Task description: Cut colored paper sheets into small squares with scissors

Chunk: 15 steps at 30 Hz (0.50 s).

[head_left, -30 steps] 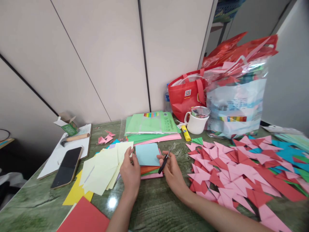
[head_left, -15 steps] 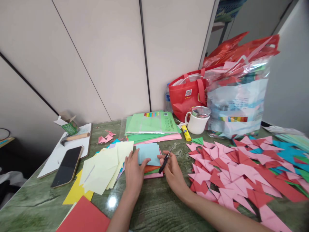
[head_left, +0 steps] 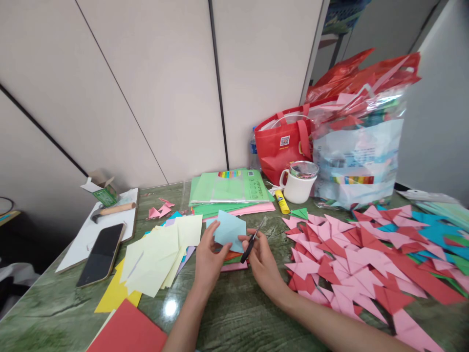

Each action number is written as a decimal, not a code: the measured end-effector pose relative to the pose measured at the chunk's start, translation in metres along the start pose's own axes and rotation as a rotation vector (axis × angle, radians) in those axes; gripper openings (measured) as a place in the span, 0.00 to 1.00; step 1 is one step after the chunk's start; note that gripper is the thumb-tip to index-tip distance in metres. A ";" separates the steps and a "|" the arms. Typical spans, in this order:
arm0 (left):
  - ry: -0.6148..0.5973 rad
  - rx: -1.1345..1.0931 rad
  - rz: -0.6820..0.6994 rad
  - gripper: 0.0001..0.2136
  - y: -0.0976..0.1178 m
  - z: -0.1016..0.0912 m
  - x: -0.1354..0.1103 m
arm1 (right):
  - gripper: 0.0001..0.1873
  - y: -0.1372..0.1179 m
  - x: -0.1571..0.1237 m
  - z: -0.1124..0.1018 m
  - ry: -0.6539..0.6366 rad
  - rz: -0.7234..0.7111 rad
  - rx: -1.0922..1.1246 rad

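Both hands hold a light blue paper square [head_left: 230, 229] tilted up above a small stack of coloured paper [head_left: 231, 260]. My left hand [head_left: 207, 260] pinches its left edge. My right hand [head_left: 261, 258] grips its right edge and also holds small black-handled scissors [head_left: 252, 241], blades pointing up and away. Pale yellow sheets [head_left: 158, 253] lie fanned out just left of my left hand.
Folded pink and red paper shapes [head_left: 351, 264] cover the green table [head_left: 234, 313] on the right. Behind stand a green paper pack [head_left: 229, 188], glue stick [head_left: 281, 201], white mug [head_left: 297, 185], red bag [head_left: 284, 143] and plastic bag [head_left: 359, 146]. A phone [head_left: 102, 253], hammer [head_left: 110, 211] and small box [head_left: 102, 189] lie left.
The blue square lay flat on the stack a second ago; both hands have now lifted and tilted it. My left hand moved right from the yellow sheets to the blue sheet.
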<state>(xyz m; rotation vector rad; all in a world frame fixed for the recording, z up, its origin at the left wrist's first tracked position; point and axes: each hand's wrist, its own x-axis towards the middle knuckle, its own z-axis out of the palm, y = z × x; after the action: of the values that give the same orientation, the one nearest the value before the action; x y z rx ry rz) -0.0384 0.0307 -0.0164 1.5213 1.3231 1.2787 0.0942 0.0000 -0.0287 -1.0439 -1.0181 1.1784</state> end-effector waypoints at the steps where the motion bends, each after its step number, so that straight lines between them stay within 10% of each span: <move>1: -0.022 -0.008 0.008 0.25 -0.003 0.000 0.001 | 0.19 0.000 0.000 0.000 -0.001 0.003 0.005; 15: -0.104 0.046 0.092 0.29 -0.010 -0.004 0.001 | 0.18 -0.008 -0.001 0.001 0.042 -0.003 -0.010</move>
<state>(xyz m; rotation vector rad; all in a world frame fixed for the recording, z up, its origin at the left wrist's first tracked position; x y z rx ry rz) -0.0446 0.0339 -0.0247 1.6744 1.2360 1.2157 0.0943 -0.0020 -0.0206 -1.0707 -0.9935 1.1457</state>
